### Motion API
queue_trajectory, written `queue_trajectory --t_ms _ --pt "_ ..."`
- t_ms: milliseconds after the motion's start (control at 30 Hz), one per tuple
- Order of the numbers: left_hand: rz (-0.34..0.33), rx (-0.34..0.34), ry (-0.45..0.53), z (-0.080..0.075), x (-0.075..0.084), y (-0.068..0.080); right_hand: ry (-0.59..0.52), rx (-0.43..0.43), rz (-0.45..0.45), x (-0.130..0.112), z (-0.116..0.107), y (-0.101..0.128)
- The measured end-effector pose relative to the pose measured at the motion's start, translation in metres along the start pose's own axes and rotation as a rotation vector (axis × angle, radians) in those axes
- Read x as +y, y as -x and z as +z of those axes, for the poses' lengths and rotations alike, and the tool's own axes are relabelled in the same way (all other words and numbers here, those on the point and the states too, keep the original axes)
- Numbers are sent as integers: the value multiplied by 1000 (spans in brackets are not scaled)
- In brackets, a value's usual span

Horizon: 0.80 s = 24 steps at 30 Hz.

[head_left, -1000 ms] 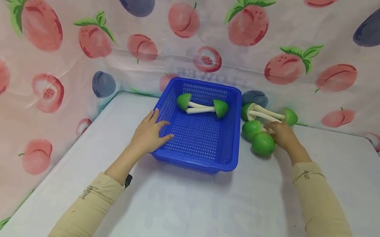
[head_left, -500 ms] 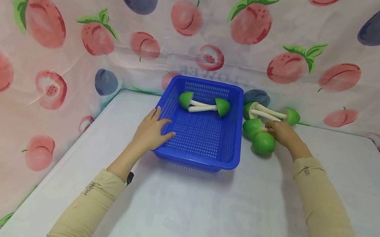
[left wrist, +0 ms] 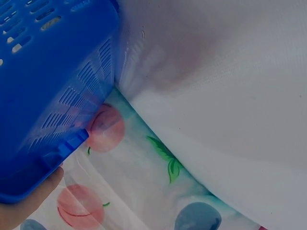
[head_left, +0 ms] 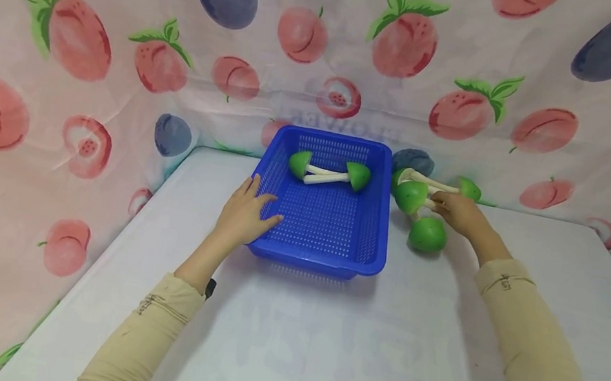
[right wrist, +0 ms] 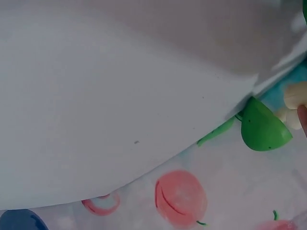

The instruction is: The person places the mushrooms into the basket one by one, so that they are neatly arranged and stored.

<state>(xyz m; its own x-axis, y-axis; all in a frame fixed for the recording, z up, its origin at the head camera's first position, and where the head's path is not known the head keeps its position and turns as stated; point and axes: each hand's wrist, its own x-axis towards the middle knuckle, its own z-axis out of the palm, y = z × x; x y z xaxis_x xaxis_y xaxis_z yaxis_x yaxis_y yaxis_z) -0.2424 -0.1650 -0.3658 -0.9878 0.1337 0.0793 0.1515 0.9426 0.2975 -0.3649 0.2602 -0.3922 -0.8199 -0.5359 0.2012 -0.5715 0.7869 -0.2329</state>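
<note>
Spread along the left rim of the blue basket (head_left: 312, 262) is my left hand (head_left: 246, 211), its thumb and index finger reaching over the inside. The left wrist view shows the basket wall (left wrist: 53, 57) with a finger (left wrist: 36, 199) at its rim. Inside the basket lie two green-capped toy mushrooms (head_left: 357, 176) with crossed white stems. My right hand (head_left: 457, 213) pinches the stem of another toy mushroom (head_left: 411, 197), its cap pointing toward the basket. In the right wrist view only a fingertip and the pale stem end (right wrist: 296, 95) show at the edge.
Just right of the basket, one toy mushroom (head_left: 428, 235) lies cap forward on the white table (head_left: 307, 347). Behind the right hand, more mushrooms (head_left: 468, 189) lie against the fruit-printed cloth (head_left: 327, 37) hanging at the back and left.
The pinched mushroom has risen slightly, its cap now apart from the front mushroom and overlapping those behind. The front mushroom has shifted a little right. My left hand stays at the basket rim.
</note>
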Motion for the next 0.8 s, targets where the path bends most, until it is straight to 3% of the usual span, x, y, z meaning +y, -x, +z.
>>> queue_trajectory --t_ms 333,800 --pt "6 16 -6 2 -1 -1 44 -35 91 -15 -20 -5" --pt "1 18 1 2 0 -2 11 139 8 -29 -30 -7"
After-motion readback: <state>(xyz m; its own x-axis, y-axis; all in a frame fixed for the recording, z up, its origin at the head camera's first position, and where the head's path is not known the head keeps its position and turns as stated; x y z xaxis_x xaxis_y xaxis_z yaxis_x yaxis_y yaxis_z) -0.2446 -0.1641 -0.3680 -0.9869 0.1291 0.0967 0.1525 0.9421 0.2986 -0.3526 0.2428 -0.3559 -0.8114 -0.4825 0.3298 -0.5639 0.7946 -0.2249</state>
